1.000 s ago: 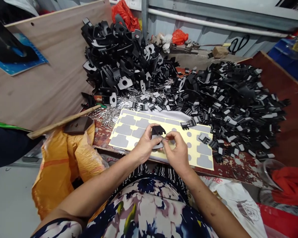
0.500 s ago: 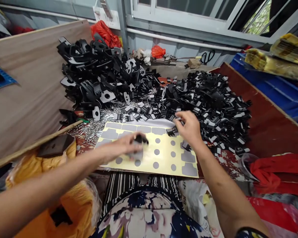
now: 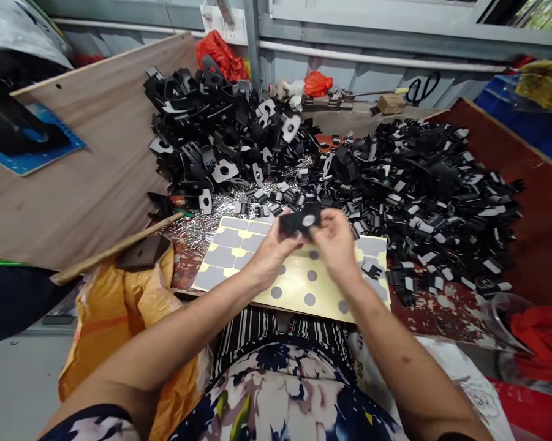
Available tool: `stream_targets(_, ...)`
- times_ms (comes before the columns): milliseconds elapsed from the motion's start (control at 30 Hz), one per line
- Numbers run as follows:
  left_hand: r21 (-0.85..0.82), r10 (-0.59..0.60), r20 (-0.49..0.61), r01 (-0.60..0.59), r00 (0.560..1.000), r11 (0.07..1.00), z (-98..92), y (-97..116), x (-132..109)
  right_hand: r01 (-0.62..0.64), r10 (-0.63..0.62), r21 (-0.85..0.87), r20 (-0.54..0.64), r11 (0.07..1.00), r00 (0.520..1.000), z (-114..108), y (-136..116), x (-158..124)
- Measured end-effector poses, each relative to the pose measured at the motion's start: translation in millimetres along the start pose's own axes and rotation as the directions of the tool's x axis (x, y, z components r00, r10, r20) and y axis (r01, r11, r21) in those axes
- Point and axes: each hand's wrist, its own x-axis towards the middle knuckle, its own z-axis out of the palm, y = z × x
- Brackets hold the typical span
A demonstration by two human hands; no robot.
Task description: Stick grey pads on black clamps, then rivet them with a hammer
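Observation:
In front of me, over a yellow sheet [image 3: 326,294] of grey stickers, both hands come together at one black plastic clip part [image 3: 289,225]. My left hand [image 3: 273,251] grips its left side, thumb along the lower edge. At its right end, the fingers of my right hand [image 3: 336,244] are pinched, slightly blurred; a pale round spot shows beside them on the part. Grey dots and larger shaped stickers cover the sheet, partly hidden under my forearms. A small black toothed piece [image 3: 371,269] lies on the sheet's right side.
A heap of large black clip parts [image 3: 197,122] rises at the back left. Smaller black pieces [image 3: 423,184] are piled on the right, with shiny metal bits [image 3: 202,223] between. A wooden stick [image 3: 119,248] lies left, above an orange bag [image 3: 119,318]. Boards flank both sides.
My left hand has moved right and up with the black part. The right hand has left the small pieces and joined it at the part. The view has turned left.

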Motion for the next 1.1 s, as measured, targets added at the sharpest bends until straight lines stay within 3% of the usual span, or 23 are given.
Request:
stream_targets(100, -0.051, 0.105, -0.137, -0.113, 0.985, 0.992, -16.8, 10, 7, -0.171, 0.156, 0.045, 0.233, 0.984, 0.960, 43, 9, -60)
stream_targets(200, 0.062, 0.016, -0.143, -0.007, 0.990, 0.998, -48.0, 36, 23, -0.070, 0.117, -0.166, 0.294, 0.984, 0.949, 60, 14, -90)
stream_targets(333, 0.202, -0.268, 0.016, 0.259, 0.963, 0.945, -86.2, 42, 42, 0.200, -0.045, -0.341, 0.414, 0.918, 0.909, 65, 19, -92)
stream_targets(400, 0.237, -0.317, 0.063, 0.294, 0.946, 0.926, -96.7, 33, 52, 0.177, -0.014, -0.357, 0.415, 0.917, 0.910, 67, 19, -88)
stream_targets(467, 0.244, -0.340, 0.089, 0.310, 0.936, 0.919, -101.0, 26, 61, 0.049, 0.082, -0.289, 0.426, 0.956, 0.901, 66, 12, -85)
stream_targets(500, 0.252, -0.357, 0.091, 0.325, 0.930, 0.912, -101.0, 25, 64, -0.035, 0.138, -0.219, 0.470, 0.975, 0.872, 64, 5, -85)
stream_targets(567, 0.285, -0.383, 0.046, 0.355, 0.923, 0.890, -97.1, 27, 67, -0.179, 0.189, -0.081, 0.635, 0.981, 0.749, 58, -15, -86)
stream_targets(600, 0.297, -0.381, 0.010, 0.361, 0.924, 0.884, -93.4, 30, 65, -0.206, 0.179, -0.047, 0.704, 0.977, 0.687, 53, -26, -87)
stream_targets(633, 0.295, -0.371, -0.017, 0.359, 0.928, 0.885, -88.7, 33, 60, -0.194, 0.162, -0.041, 0.733, 0.980, 0.660, 47, -36, -87)
stream_targets(667, 0.277, -0.355, -0.024, 0.347, 0.935, 0.896, -83.3, 36, 53, -0.149, 0.144, -0.056, 0.709, 0.987, 0.690, 41, -43, -87)
stream_targets(700, 0.241, -0.336, -0.010, 0.329, 0.942, 0.913, -77.3, 38, 45, -0.089, 0.120, -0.081, 0.630, 0.993, 0.767, 34, -47, -85)
stream_targets(767, 0.114, -0.300, 0.051, 0.293, 0.952, 0.949, -64.2, 37, 23, -0.004, 0.043, -0.110, 0.359, 0.994, 0.932, 20, -44, -77)
stream_targets(800, 0.035, -0.284, 0.079, 0.283, 0.955, 0.959, -57.4, 34, 12, 0.014, 0.008, -0.099, 0.226, 0.995, 0.974, 14, -39, -72)
stream_targets(900, -0.176, -0.246, 0.102, 0.261, 0.964, 0.949, -37.9, 22, -15, 0.031, -0.030, -0.040, 0.036, 0.999, 0.999, 1, -19, -59)
stream_targets(1100, -0.299, -0.229, 0.095, 0.247, 0.969, 0.922, -17.6, 1, -27, 0.011, -0.011, -0.006, -0.011, 1.000, 1.000, 4, -6, -58)
